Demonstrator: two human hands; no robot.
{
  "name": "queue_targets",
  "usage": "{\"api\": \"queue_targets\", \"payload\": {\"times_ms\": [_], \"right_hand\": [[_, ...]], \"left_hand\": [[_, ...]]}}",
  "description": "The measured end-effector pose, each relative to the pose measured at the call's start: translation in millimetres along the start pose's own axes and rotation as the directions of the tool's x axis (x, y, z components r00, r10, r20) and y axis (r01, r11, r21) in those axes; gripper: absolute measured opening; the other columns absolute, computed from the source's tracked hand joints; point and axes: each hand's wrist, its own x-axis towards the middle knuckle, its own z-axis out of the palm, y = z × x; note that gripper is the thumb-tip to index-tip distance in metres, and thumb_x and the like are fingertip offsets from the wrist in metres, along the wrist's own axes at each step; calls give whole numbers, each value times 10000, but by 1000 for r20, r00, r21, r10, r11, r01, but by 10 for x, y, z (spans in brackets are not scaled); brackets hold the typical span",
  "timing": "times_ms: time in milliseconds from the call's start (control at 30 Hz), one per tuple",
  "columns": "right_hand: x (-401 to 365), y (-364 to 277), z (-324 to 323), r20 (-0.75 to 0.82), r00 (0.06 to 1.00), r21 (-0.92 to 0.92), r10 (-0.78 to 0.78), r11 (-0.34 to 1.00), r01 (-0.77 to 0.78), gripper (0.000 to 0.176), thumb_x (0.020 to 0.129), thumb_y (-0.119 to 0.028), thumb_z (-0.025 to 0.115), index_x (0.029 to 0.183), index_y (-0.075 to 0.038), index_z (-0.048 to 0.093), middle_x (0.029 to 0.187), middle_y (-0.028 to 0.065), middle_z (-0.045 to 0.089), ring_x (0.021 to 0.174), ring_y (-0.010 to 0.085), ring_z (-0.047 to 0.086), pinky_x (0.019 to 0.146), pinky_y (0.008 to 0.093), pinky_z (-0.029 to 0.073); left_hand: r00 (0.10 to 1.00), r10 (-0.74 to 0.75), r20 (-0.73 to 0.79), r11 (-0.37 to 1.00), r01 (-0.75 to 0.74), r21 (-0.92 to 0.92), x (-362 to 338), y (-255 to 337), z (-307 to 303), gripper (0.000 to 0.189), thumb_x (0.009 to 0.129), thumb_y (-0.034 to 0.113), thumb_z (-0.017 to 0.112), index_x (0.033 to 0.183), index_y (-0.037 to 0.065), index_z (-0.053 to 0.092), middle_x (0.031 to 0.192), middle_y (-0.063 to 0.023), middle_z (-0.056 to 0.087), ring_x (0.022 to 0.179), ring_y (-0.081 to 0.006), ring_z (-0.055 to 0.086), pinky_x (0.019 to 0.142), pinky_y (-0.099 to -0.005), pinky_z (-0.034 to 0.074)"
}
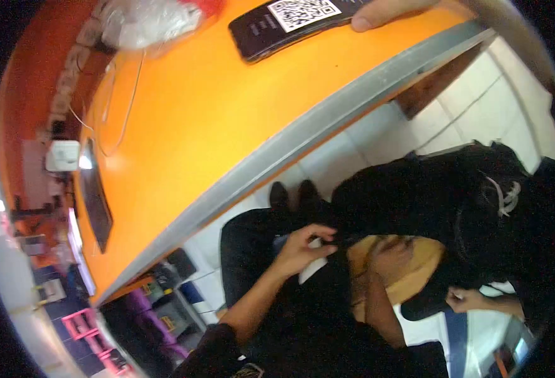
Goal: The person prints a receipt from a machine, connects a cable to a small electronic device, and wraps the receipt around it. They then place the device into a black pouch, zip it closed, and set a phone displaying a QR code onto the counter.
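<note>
My left hand [302, 251] is closed on a small white item [314, 267] above my dark-clothed lap. To its right, my right hand [392, 257] is blurred in front of a yellowish-brown surface, and its fingers are unclear. On the orange table [195, 120], a dark phone [258, 34] shows a black-and-white QR code [305, 12]. Another person's hand [384, 14] touches the phone's right end.
A second dark phone [95, 195], a white charger [63, 155] and cables lie at the table's left. Clear plastic [148, 25] is at the top. Another person in black sits at the right, one hand [467, 299] low. Pink racks [95, 337] stand lower left.
</note>
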Motion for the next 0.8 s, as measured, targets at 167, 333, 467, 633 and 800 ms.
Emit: {"api": "queue_targets", "payload": {"times_ms": [167,333,467,633,800], "right_hand": [[-141,-113,150,-303,953,77,-26,996,52,608,965,-478,496,1353,-10,488,1393,261,439,1277,440,417,1092,568,315],[-231,-117,123,-336,941,139,-44,986,96,554,939,-395,566,1316,8,520,1344,261,501,1237,436,465,1062,527,378],[-342,128,91,-175,966,186,-192,957,224,647,928,-432,597,1334,62,492,1329,305,513,1211,457,512,1052,495,405],[-595,105,-245,264,933,159,-247,965,210,836,937,-558,540,1473,40,312,1474,280,392,1350,437,408,1090,498,402],[-335,367,101,663,748,85,-13,995,-57,822,908,-536,610,1451,22,345,1381,243,503,1209,400,512,1023,501,455]], "left_hand": [[963,151,-224,988,-156,-6,-1310,121,-590,382,819,145,809,1166,54,676,1138,-99,656,1049,-184,619,924,-307,478],[846,48,-531,961,-185,-207,-2463,-538,-1087,354,835,53,785,1165,20,662,1063,-80,638,989,-154,618,832,-268,485],[837,-173,-519,894,-88,-439,-2792,-849,-1659,383,843,24,770,1201,26,632,1060,-67,648,916,-139,634,773,-258,508],[811,-301,-501,906,79,-416,-2512,-1958,-2222,337,849,80,753,1166,49,644,974,-85,693,938,-183,660,796,-324,547],[867,-276,-414,728,470,499,-2874,-2940,-2277,375,832,293,744,1139,92,665,1042,-123,716,1008,-262,676,867,-402,544]]}}
